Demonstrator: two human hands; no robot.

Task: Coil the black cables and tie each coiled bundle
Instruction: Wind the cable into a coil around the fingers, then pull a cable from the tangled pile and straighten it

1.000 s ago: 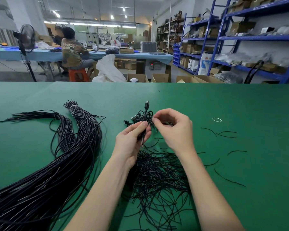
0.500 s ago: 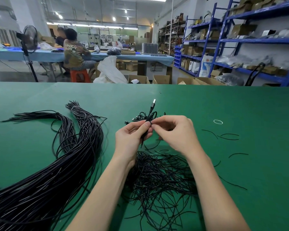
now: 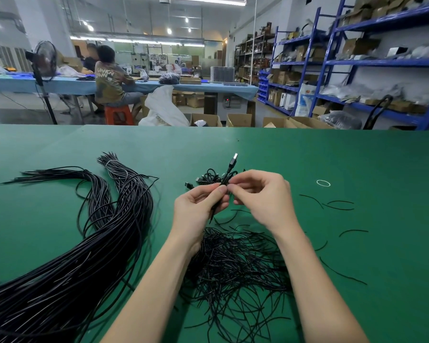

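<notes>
Since the earlier frames I see the two hands drawn closer together, fingertips now meeting where they were a little apart, and the plug end of the coiled cable (image 3: 229, 175) tilted up and to the right instead of standing straight. My left hand (image 3: 200, 206) curls its fingers round the coil and pinches it under the thumb, with a thin black end hanging below the palm. My right hand (image 3: 263, 198) pinches at the same coil with thumb and forefinger, right against the left fingertips; whether it holds a tie or the cable itself I cannot tell. The silver connector (image 3: 234, 158) pokes out just beyond both hands. Under my wrists lies a loose pile of short black ties (image 3: 235, 263). Well to the left of the left hand a thick bundle of long black cables (image 3: 79, 248) sweeps across the green table (image 3: 332, 154). To the right of the right hand a few stray ties (image 3: 339, 205) and a small white ring (image 3: 323, 183) lie well apart. Beyond the table I see blue shelving (image 3: 357, 63) with boxes on the right, cardboard boxes (image 3: 238, 120) on the floor, a standing fan (image 3: 44, 60), and a person seated on an orange stool (image 3: 119, 115) at a long blue bench.
</notes>
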